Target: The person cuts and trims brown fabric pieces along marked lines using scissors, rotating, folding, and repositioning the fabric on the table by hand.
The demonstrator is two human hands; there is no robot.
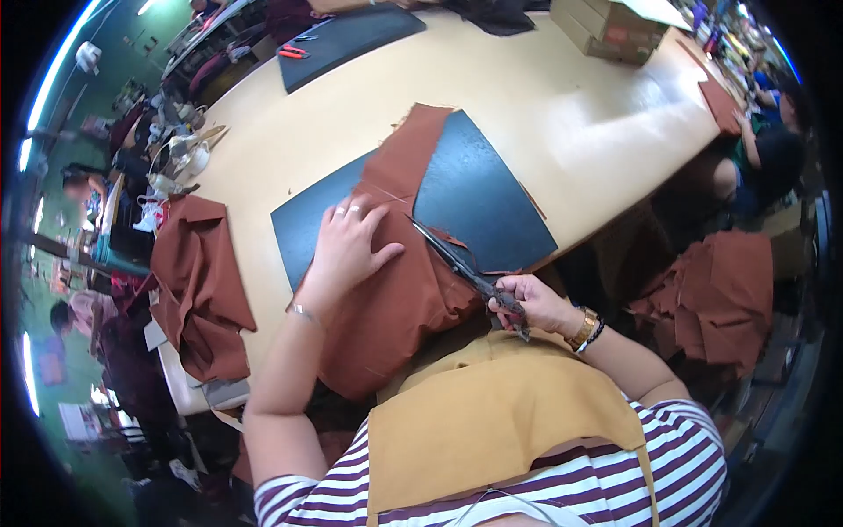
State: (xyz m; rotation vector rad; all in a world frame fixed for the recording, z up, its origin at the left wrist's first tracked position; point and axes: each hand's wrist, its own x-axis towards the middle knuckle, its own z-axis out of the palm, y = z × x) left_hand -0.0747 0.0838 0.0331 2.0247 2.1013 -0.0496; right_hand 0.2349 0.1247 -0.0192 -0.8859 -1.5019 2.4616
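Rust-brown fabric (386,303) lies over a dark board (479,171) and drapes off the table's near edge toward my lap. Its narrow upper end reaches past the board's far side. My left hand (347,241) rests on the cloth, fingers spread and holding nothing. In my right hand (536,303) is a pair of long metal scissors (452,256), their handles wrapped in something dark. The blades point up and left along the fabric's right edge, their tips close to my left hand. I cannot tell how far apart the blades are.
Another rust-brown cloth pile (206,290) hangs over the table's left edge; more folded cloth (720,299) is at right. A second dark board (351,44) with a red-handled tool (293,53) and a cardboard box (606,31) are farther back. A person (751,149) sits at right.
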